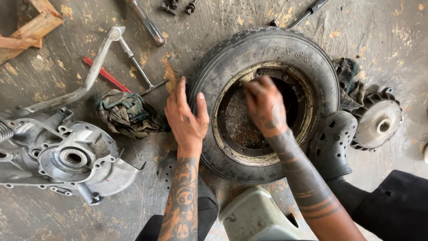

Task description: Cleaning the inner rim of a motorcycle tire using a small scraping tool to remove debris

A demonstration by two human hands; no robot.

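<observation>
Flat and spread, the left hand [186,118] steadies the tyre [263,105] while the right hand [265,107], fingers curled, works inside the rim [307,111].

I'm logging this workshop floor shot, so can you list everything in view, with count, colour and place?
tyre on rim: 1, black with a rusty rim, centre floor
engine casing: 1, silver, lower left
rag: 1, dirty green-grey, left of the tyre
screwdriver: 1, red, upper left
finned disc: 1, grey, right
clog: 1, black, right of the tyre
stool: 1, pale green, bottom centre
left hand: resting on the tyre's left sidewall
right hand: inside the rim
</observation>
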